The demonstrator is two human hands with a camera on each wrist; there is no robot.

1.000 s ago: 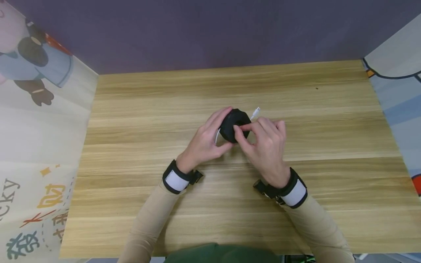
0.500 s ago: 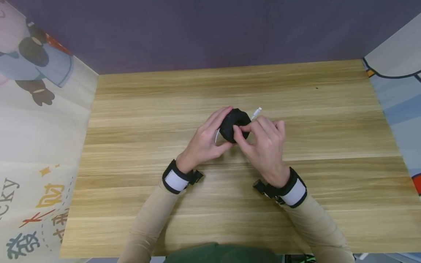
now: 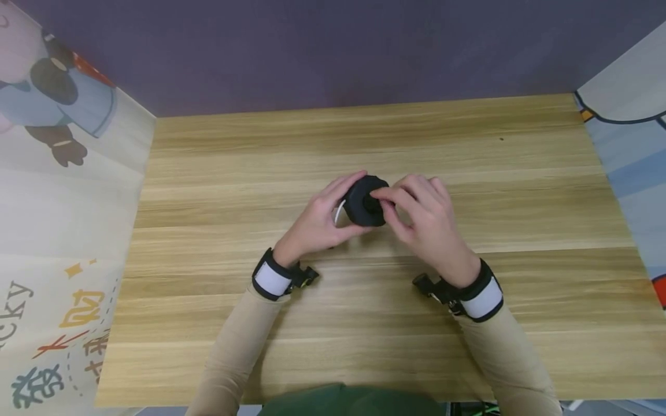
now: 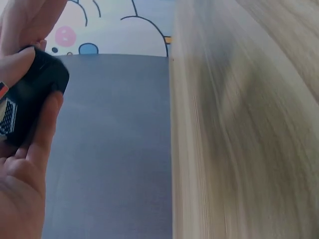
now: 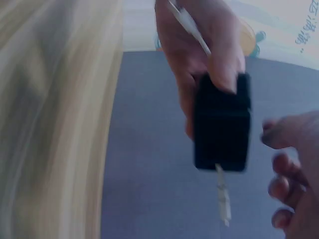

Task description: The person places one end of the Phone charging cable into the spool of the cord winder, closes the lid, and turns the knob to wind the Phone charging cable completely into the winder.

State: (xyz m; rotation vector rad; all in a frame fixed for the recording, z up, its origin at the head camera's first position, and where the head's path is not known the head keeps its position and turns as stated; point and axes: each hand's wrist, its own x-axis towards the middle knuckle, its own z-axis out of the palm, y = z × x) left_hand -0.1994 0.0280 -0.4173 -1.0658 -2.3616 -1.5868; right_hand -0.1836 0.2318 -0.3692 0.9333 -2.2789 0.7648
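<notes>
My left hand (image 3: pixel 319 222) holds a black, many-sided cable winder (image 3: pixel 356 202) between thumb and fingers, above the table. A white cable (image 3: pixel 340 212) comes out on its palm side. In the right wrist view, a white plug (image 5: pixel 224 204) hangs from the opposite end of the winder (image 5: pixel 222 132). My right hand (image 3: pixel 429 222) is at the winder's face, thumb and index fingertips close together over the dark round centre. From the right wrist, a gap shows between my right hand (image 5: pixel 299 164) and the winder, the fingers loosely bent. A small patterned patch (image 4: pixel 7 117) shows on the winder's side.
A wood-grain table (image 3: pixel 260 150) lies under both hands. Behind it rises a dark purple-grey wall (image 3: pixel 333 52). Printed panels stand at the left (image 3: pixel 67 214) and right (image 3: pixel 629 156). Black straps with small cameras circle both wrists.
My right hand has drawn slightly right and its fingertips have shifted on the winder's face. The winder has turned a little in my left hand. The far white plug is hidden from the head view.
</notes>
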